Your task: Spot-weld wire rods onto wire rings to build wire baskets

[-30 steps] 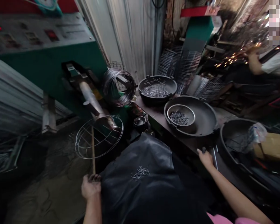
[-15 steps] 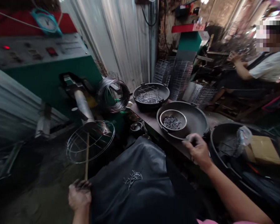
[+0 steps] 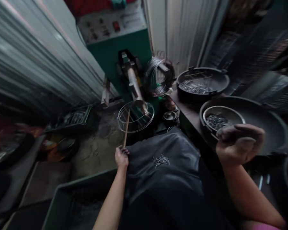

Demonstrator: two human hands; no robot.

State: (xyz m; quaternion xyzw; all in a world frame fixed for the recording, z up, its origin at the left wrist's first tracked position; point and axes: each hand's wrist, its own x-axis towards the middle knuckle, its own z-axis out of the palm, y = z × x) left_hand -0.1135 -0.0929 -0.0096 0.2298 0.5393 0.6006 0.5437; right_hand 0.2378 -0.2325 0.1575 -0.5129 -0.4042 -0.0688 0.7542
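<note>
My left hand (image 3: 122, 157) is closed round the near end of a thin wooden stick (image 3: 126, 132). The stick reaches up to a round wire frame (image 3: 124, 127) under the metal arm (image 3: 135, 86) of a green machine (image 3: 98, 52); whether they touch, I cannot tell. My right hand (image 3: 240, 145), fingers curled in, hovers before a small bowl (image 3: 235, 111) of short dark wire pieces (image 3: 214, 120). What its fingers hold, if anything, is hidden. A little heap of bent wire pieces (image 3: 161, 161) lies on the dark apron (image 3: 163, 182) over my lap.
The bowl stands in a wide black pan (image 3: 266, 127). Behind it, another pan (image 3: 218, 84) holds wire pieces. A wire coil (image 3: 158, 76) hangs beside the machine. Green crates (image 3: 62, 188) stand on the floor at left, one beside my left forearm.
The view has swung left and down, bringing the floor crates in and taking the co-worker out. My right hand has lifted and turned over near the bowl. My left hand keeps the stick.
</note>
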